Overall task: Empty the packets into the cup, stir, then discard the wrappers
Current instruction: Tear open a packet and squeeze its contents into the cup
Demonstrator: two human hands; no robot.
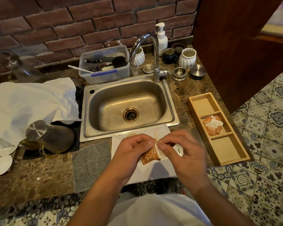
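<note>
A: So, where is the packet [151, 154] and how does it lie?

B: It hangs between both hands, above the white cloth [160, 170] on the counter [44, 175], just in front of the sink [127, 103]. Its long axis runs on a slant: the top edge points up and to the right, toward the fingertips, and the fat bottom end points down and to the left, toward the person.

A: And the hands?

B: The left hand [131, 154] pinches the top edge from the left, thumb and forefinger curled on it, so the packet's body sits just right of that palm. The right hand [185, 152] pinches the same top edge from the right; the packet lies left of it and partly below its thumb. Both grips meet at the top edge, almost touching.

A: The cup?

B: The cup [131, 135] stands on the cloth just behind the left hand, mostly hidden by its knuckles. A thin wooden stick [155, 135] rises beside it, above the packet.

A: Anything else nearby?

B: A wooden tray [201, 121] lies to the right on the counter, its long side running away from the person; more orange packets [212, 126] sit in its middle compartment. A grey mat [91, 165] lies left of the cloth, and a tap [155, 51] stands behind the sink.
</note>
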